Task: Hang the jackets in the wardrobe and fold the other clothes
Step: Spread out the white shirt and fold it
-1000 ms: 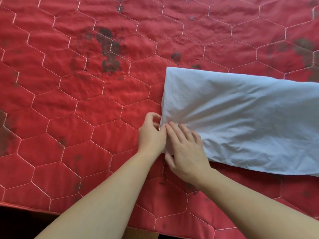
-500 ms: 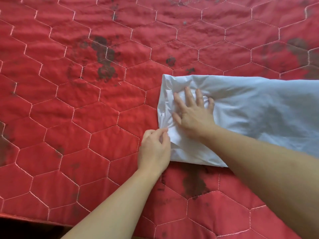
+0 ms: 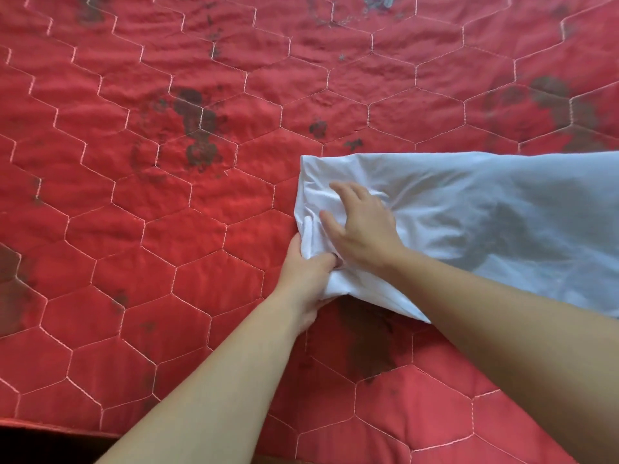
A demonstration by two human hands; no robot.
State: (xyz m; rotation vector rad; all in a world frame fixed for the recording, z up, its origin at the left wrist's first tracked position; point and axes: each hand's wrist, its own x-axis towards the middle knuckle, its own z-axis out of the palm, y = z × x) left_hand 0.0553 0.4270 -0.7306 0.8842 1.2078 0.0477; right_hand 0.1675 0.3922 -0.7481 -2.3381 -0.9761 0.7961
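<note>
A white garment lies folded in a long strip on the red quilt, running off the right edge of the view. My left hand is shut on the near left corner of the garment, lifting that edge slightly. My right hand rests flat on top of the cloth near its left end, fingers spread and pressing it down. The rest of the garment is out of view to the right.
The red quilted bed cover, with hexagon stitching and dark printed patches, fills the view. Its near edge shows at the lower left, with dark floor beyond.
My right hand moved from the cloth's near edge up onto its top and now presses it. My left hand went from touching the edge to gripping the bunched corner.
</note>
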